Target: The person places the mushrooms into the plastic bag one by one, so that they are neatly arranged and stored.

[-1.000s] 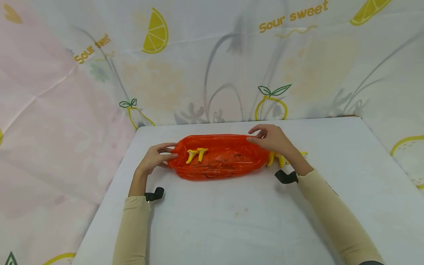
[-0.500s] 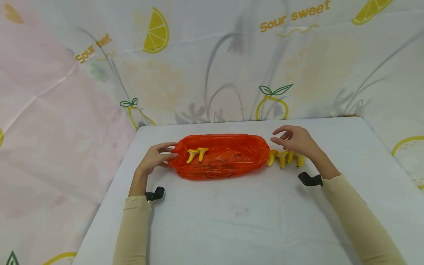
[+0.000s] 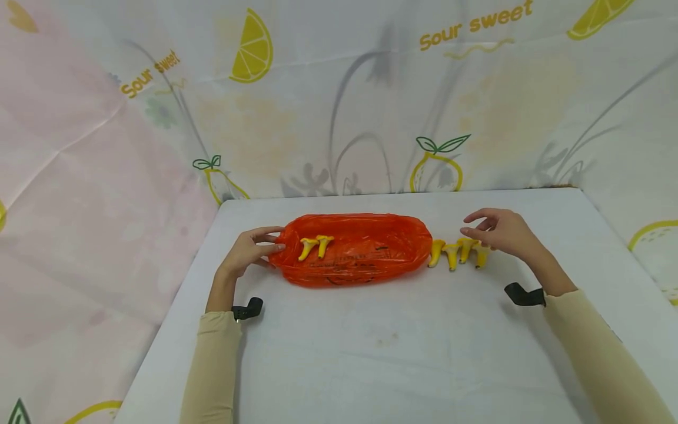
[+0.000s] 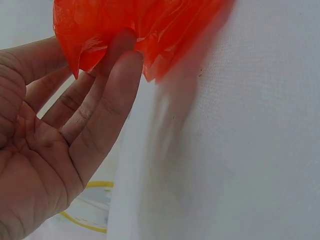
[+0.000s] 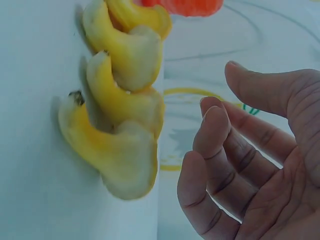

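Observation:
A thin red plastic bag (image 3: 365, 235) lies spread lengthwise on the table, its mouth gaping and dark print on its near side. My left hand (image 3: 243, 253) pinches the bag's left end; in the left wrist view the thumb (image 4: 107, 110) presses the red film (image 4: 170, 35) toward the fingers. Two yellow trumpet-shaped mushrooms (image 3: 322, 246) sit inside the bag near that end. Several more lie in a row off its right end, one mushroom (image 3: 452, 255) among them. Above the row's right end hovers my right hand (image 3: 505, 232), fingers loosely bent, holding nothing; the rightmost mushroom (image 5: 115, 155) is closest to it.
The white table (image 3: 360, 353) extends toward me and to both sides. Behind it hangs a lemon-printed cloth (image 3: 296, 118). Each wrist carries a small black camera, the left camera (image 3: 249, 309) and the right camera (image 3: 524, 294).
My right hand has moved right, from the bag's right rim to above the far end of the mushroom row, uncovering the row. The left hand and the bag have stayed put.

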### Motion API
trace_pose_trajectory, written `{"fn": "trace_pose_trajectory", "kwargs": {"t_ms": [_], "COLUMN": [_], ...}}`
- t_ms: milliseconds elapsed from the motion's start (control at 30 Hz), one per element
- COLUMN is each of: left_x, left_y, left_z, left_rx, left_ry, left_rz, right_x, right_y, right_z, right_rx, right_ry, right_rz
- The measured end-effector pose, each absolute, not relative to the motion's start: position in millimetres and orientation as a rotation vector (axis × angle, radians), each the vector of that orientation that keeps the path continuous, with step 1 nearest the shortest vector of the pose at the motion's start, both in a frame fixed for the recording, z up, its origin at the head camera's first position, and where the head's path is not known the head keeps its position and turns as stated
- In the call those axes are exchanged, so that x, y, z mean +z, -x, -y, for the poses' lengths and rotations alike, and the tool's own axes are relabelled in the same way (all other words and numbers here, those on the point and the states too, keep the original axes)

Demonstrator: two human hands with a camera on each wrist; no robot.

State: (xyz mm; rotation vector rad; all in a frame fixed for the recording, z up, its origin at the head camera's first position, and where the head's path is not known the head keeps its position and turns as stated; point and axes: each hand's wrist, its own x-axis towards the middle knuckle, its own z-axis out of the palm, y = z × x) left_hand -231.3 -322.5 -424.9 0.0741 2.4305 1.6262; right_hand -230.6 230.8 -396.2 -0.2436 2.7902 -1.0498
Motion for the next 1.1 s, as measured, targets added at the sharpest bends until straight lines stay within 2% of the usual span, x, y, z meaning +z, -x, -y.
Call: {"fn": "trace_pose_trajectory", "kwargs": {"t_ms": [667, 1100], "left_x": [-424, -426], "left_y": [232, 232], "left_z": [322, 323], "left_rx": [1.595, 1.6], "left_ry": [-0.081, -0.079], "left_rz": [-2.447, -2.448], "right_x": [-407, -417], "right_y": [217, 212], "right_z": [-268, -275], "right_rx": [-0.942, -0.957], "right_ry": [0.245, 0.253], "right_rz": [-2.757, -2.723]}}
